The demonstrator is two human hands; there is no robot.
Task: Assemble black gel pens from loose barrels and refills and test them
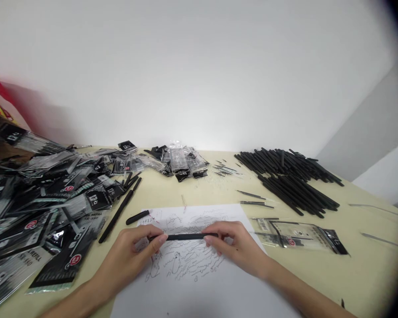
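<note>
A black pen lies level between my two hands, above a white sheet of paper covered with scribbled lines. My left hand pinches its left end between thumb and fingers. The right end is pinched by my right hand. Just beyond my left hand, a loose black pen cap rests at the paper's upper left corner. Farther left, a long black pen lies slanted on the table. To the right of my right hand is a clear refill packet with a black end.
A large heap of refill packets covers the left side. More wrappers lie by the wall. Thin refills and small tips are scattered at back centre. Many black pens are piled at back right. A red bag stands far left.
</note>
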